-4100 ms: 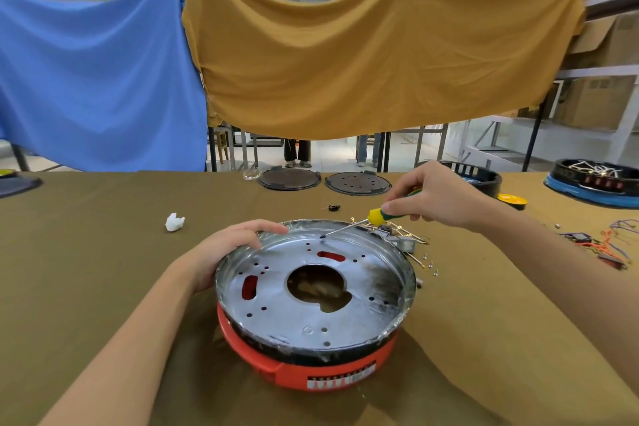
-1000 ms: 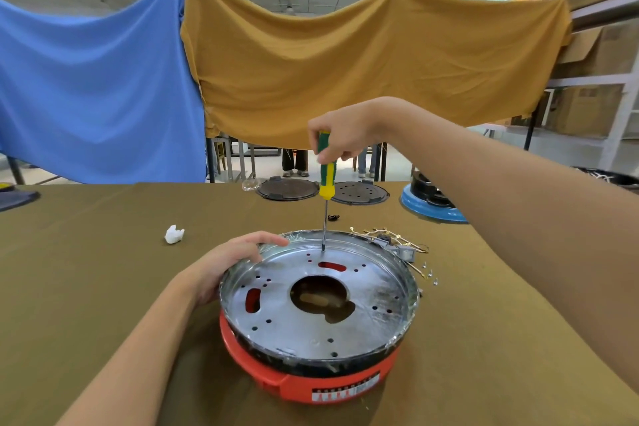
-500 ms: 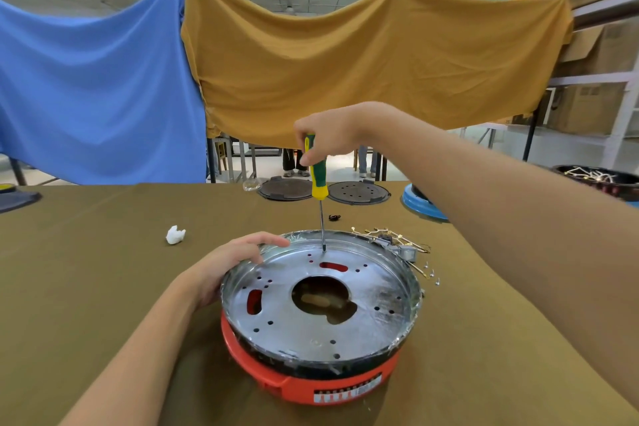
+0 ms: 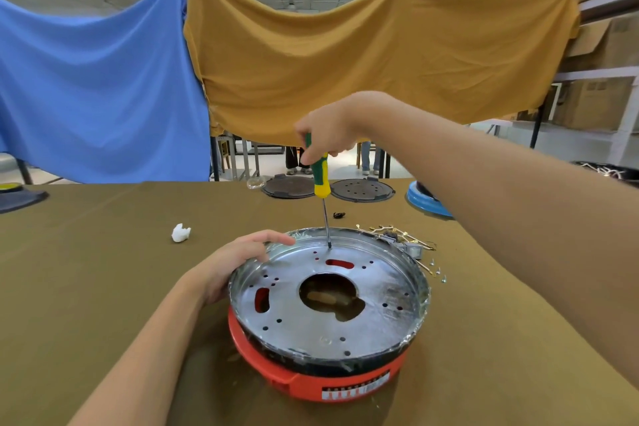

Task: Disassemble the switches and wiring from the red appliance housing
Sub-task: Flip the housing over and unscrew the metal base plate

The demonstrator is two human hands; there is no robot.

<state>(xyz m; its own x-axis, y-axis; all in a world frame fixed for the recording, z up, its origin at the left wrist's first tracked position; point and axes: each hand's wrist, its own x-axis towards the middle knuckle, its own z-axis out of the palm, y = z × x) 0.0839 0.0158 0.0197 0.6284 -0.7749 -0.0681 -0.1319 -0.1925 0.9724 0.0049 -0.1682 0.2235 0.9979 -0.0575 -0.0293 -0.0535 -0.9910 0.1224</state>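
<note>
The red appliance housing (image 4: 311, 380) sits in front of me on the olive cloth, with a round silver metal plate (image 4: 294, 315) full of holes on top. My left hand (image 4: 235, 263) grips the plate's far left rim. My right hand (image 4: 328, 130) holds a green and yellow screwdriver (image 4: 320, 176) upright by its handle. The screwdriver's tip stands on the far part of the plate, just behind a red slot. Removed brass contacts and wiring parts (image 4: 401, 239) lie right behind the housing, with small screws (image 4: 437, 271) beside them.
Two dark round plates (image 4: 288, 187) (image 4: 363, 189) lie at the table's far edge. A blue-rimmed appliance base (image 4: 427, 202) is partly hidden behind my right arm. A white crumpled scrap (image 4: 180, 233) and a small black part (image 4: 339, 215) lie on the cloth.
My right hand lifted the screwdriver from a slanted hold to upright and set its tip on the plate's far part. Over the last second it barely shifts. My left hand stays on the rim.
</note>
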